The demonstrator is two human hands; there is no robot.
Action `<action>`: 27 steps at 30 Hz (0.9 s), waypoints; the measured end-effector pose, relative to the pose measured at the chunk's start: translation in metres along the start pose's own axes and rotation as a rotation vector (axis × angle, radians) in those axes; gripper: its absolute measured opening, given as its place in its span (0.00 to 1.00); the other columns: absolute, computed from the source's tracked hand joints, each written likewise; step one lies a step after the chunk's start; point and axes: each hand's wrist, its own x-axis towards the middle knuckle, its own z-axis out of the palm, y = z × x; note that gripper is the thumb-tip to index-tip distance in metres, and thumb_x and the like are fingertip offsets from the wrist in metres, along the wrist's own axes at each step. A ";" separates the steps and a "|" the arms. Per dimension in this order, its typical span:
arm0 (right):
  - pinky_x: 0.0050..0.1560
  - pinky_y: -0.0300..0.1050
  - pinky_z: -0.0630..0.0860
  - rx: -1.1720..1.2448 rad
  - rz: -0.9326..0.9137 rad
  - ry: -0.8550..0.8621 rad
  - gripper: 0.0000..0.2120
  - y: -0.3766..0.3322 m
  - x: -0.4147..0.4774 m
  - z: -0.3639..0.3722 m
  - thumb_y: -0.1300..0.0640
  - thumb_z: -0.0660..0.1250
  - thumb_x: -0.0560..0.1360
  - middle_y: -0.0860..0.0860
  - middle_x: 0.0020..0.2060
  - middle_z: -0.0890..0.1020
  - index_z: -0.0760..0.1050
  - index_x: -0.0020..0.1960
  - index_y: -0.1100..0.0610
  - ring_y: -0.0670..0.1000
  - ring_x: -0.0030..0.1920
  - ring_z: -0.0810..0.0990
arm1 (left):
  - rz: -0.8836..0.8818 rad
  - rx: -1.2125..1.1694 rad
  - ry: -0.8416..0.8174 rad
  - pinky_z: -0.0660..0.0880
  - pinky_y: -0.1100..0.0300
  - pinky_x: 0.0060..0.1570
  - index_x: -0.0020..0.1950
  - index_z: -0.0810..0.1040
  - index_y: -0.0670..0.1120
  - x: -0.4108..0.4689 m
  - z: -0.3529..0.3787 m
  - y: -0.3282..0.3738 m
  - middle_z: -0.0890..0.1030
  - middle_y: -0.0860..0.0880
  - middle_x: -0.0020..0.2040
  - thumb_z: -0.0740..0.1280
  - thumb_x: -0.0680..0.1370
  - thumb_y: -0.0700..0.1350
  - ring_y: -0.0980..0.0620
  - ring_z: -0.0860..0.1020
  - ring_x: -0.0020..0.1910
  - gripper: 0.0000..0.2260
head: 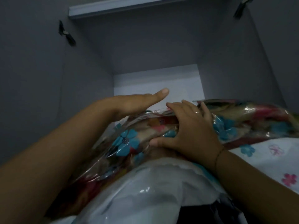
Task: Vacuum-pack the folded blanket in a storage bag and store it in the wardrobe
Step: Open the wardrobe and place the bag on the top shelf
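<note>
The bagged blanket [252,120] lies at the mouth of the open wardrobe [153,46] — left hand [129,104] flat, fingers straight, against the bag [124,143]; right hand [191,131] spread, pressing on top.

The clear plastic storage bag [124,139] is glossy and crinkled, with bright glints along its folds. Through it, the flower-printed cloth blanket [242,110] in red, blue and beige looks soft. The grey wardrobe walls [145,46] are smooth, matt board, and the pale shelf board [161,78] at the far end is equally matt. The dark metal hinges [66,33] show a dull sheen. A thin metal ring [197,112] shines on the right hand [191,131]. On the right lies a matt white cloth with pink and blue flower print [275,159].
</note>
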 end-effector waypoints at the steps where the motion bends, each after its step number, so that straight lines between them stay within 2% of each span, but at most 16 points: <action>1: 0.74 0.58 0.43 0.019 0.007 -0.005 0.53 0.003 0.006 -0.001 0.17 0.47 0.52 0.43 0.71 0.65 0.58 0.72 0.43 0.47 0.73 0.57 | 0.035 0.017 -0.056 0.65 0.79 0.56 0.62 0.71 0.62 -0.013 -0.005 -0.006 0.72 0.67 0.61 0.49 0.78 0.66 0.78 0.71 0.54 0.19; 2: 0.74 0.58 0.43 0.037 0.010 -0.013 0.53 0.006 0.011 -0.002 0.18 0.47 0.52 0.43 0.70 0.66 0.59 0.71 0.43 0.47 0.73 0.58 | 0.046 0.030 -0.126 0.63 0.83 0.51 0.60 0.70 0.64 -0.026 -0.008 -0.013 0.70 0.70 0.59 0.54 0.77 0.68 0.80 0.71 0.50 0.17; 3: 0.74 0.58 0.44 0.052 0.015 -0.027 0.53 0.010 0.016 -0.002 0.18 0.47 0.52 0.43 0.70 0.66 0.59 0.71 0.43 0.47 0.72 0.58 | 0.048 0.038 -0.198 0.62 0.81 0.54 0.63 0.67 0.67 -0.036 -0.010 -0.023 0.68 0.72 0.63 0.59 0.72 0.72 0.80 0.69 0.53 0.22; 5: 0.74 0.58 0.43 0.078 0.024 -0.064 0.53 0.019 0.026 -0.001 0.18 0.48 0.51 0.44 0.70 0.66 0.59 0.71 0.42 0.48 0.72 0.59 | 0.072 -0.019 -0.297 0.65 0.69 0.67 0.69 0.61 0.70 -0.047 -0.012 -0.046 0.66 0.69 0.70 0.70 0.64 0.72 0.72 0.67 0.66 0.36; 7: 0.74 0.58 0.42 0.102 0.019 -0.080 0.52 0.027 0.036 0.002 0.18 0.50 0.51 0.44 0.71 0.66 0.59 0.71 0.41 0.48 0.72 0.59 | 0.063 -0.126 -0.337 0.65 0.59 0.70 0.71 0.59 0.71 -0.053 -0.011 -0.058 0.68 0.66 0.71 0.75 0.63 0.67 0.64 0.68 0.70 0.40; 10: 0.75 0.56 0.43 0.161 0.014 -0.072 0.50 0.037 0.048 0.002 0.20 0.56 0.52 0.45 0.70 0.67 0.62 0.70 0.42 0.48 0.72 0.60 | 0.028 -0.199 -0.190 0.67 0.60 0.69 0.71 0.57 0.72 -0.053 0.003 -0.058 0.69 0.64 0.69 0.74 0.59 0.69 0.62 0.71 0.67 0.44; 12: 0.74 0.53 0.48 0.275 0.011 -0.037 0.46 0.047 0.046 0.000 0.24 0.61 0.54 0.45 0.68 0.68 0.65 0.68 0.43 0.46 0.70 0.61 | 0.012 -0.155 -0.089 0.66 0.53 0.70 0.74 0.56 0.69 -0.046 0.017 -0.047 0.69 0.60 0.70 0.72 0.60 0.72 0.57 0.71 0.67 0.46; 15: 0.73 0.52 0.54 0.370 0.004 -0.054 0.40 0.070 0.034 0.000 0.26 0.62 0.57 0.44 0.67 0.70 0.68 0.65 0.42 0.40 0.65 0.61 | 0.027 -0.114 0.049 0.62 0.59 0.70 0.77 0.55 0.62 -0.036 0.046 -0.025 0.67 0.61 0.70 0.70 0.68 0.68 0.57 0.68 0.68 0.41; 17: 0.66 0.49 0.66 0.520 0.059 -0.119 0.27 0.083 0.019 -0.007 0.32 0.64 0.67 0.42 0.66 0.70 0.69 0.63 0.39 0.39 0.62 0.69 | 0.079 -0.096 0.145 0.63 0.68 0.62 0.76 0.59 0.57 -0.031 0.065 -0.015 0.67 0.63 0.66 0.68 0.75 0.60 0.60 0.67 0.63 0.33; 18: 0.60 0.45 0.73 0.634 0.100 -0.117 0.18 0.087 0.010 -0.014 0.37 0.63 0.72 0.41 0.64 0.73 0.71 0.61 0.38 0.39 0.55 0.75 | 0.102 -0.101 0.197 0.63 0.70 0.61 0.75 0.60 0.56 -0.028 0.071 -0.013 0.68 0.64 0.64 0.67 0.76 0.59 0.61 0.66 0.62 0.30; 20: 0.51 0.36 0.76 0.752 0.187 0.041 0.10 0.076 -0.012 -0.038 0.44 0.60 0.77 0.35 0.58 0.77 0.72 0.57 0.35 0.35 0.46 0.78 | 0.094 -0.147 0.281 0.62 0.64 0.68 0.75 0.61 0.55 -0.021 0.078 -0.012 0.67 0.61 0.67 0.67 0.75 0.61 0.58 0.66 0.65 0.31; 21: 0.52 0.34 0.74 0.767 0.207 0.165 0.13 0.062 -0.028 -0.048 0.43 0.59 0.73 0.35 0.59 0.76 0.70 0.57 0.32 0.35 0.50 0.77 | 0.080 -0.167 0.304 0.63 0.57 0.71 0.75 0.63 0.54 -0.016 0.080 -0.011 0.67 0.58 0.70 0.67 0.74 0.63 0.55 0.68 0.67 0.32; 22: 0.58 0.40 0.70 0.723 0.214 0.330 0.18 0.045 -0.041 -0.052 0.40 0.58 0.69 0.42 0.64 0.74 0.67 0.59 0.32 0.40 0.58 0.74 | 0.071 -0.202 0.314 0.66 0.52 0.71 0.74 0.66 0.54 -0.011 0.082 -0.010 0.69 0.55 0.70 0.67 0.73 0.65 0.53 0.70 0.67 0.32; 24: 0.62 0.63 0.63 0.413 0.150 0.554 0.28 0.003 -0.066 -0.048 0.36 0.56 0.68 0.63 0.66 0.70 0.66 0.66 0.44 0.58 0.66 0.67 | 0.050 -0.320 0.297 0.73 0.52 0.63 0.68 0.71 0.53 -0.005 0.083 0.001 0.75 0.51 0.65 0.68 0.73 0.65 0.51 0.76 0.60 0.28; 25: 0.60 0.71 0.62 0.318 0.168 0.588 0.32 -0.013 -0.071 -0.036 0.36 0.55 0.66 0.66 0.67 0.67 0.64 0.68 0.47 0.60 0.68 0.63 | 0.022 -0.431 0.227 0.76 0.53 0.59 0.65 0.73 0.52 -0.007 0.082 0.007 0.77 0.50 0.62 0.69 0.72 0.64 0.51 0.78 0.57 0.26; 27: 0.68 0.69 0.53 0.450 0.347 0.404 0.42 -0.035 -0.079 -0.024 0.30 0.56 0.58 0.52 0.76 0.48 0.52 0.70 0.39 0.50 0.74 0.47 | 0.019 -0.635 0.020 0.79 0.55 0.53 0.58 0.81 0.49 -0.012 0.071 0.007 0.81 0.47 0.59 0.67 0.68 0.70 0.50 0.82 0.53 0.30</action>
